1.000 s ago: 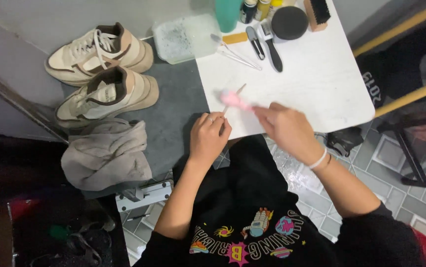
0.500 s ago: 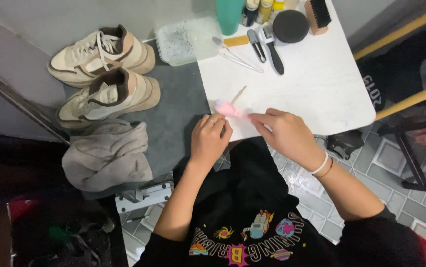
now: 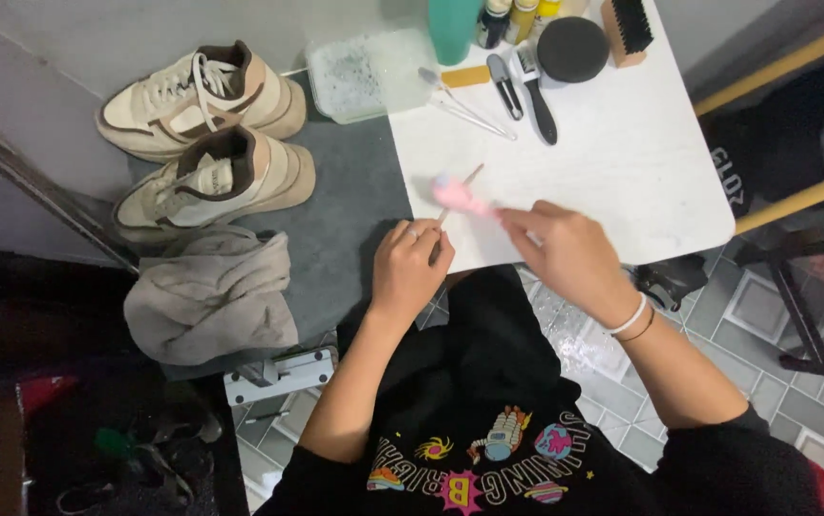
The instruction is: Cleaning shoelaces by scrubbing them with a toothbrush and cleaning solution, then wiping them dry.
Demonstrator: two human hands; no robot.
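Beige sneakers (image 3: 206, 134), two; one towel (image 3: 211, 291).

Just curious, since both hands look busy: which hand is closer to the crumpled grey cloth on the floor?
Left. The left hand sits just right of the crumpled grey cloth; the right hand is farther right, over the white table.

White square worktop (image 3: 622, 182), bare across the middle and right. Along its far edge: teal bottle (image 3: 455, 27), small yellow-capped bottles (image 3: 517, 17), round black sponge (image 3: 572, 48), wooden brush (image 3: 628, 29), black-handled brush (image 3: 536, 96), nail clippers (image 3: 503, 86), tan stick (image 3: 466, 76). Beside it, on grey mat (image 3: 354, 210): clear tub (image 3: 369, 72), two beige sneakers (image 3: 202, 134), crumpled grey cloth (image 3: 211, 291). Below, tiled floor (image 3: 765, 382).
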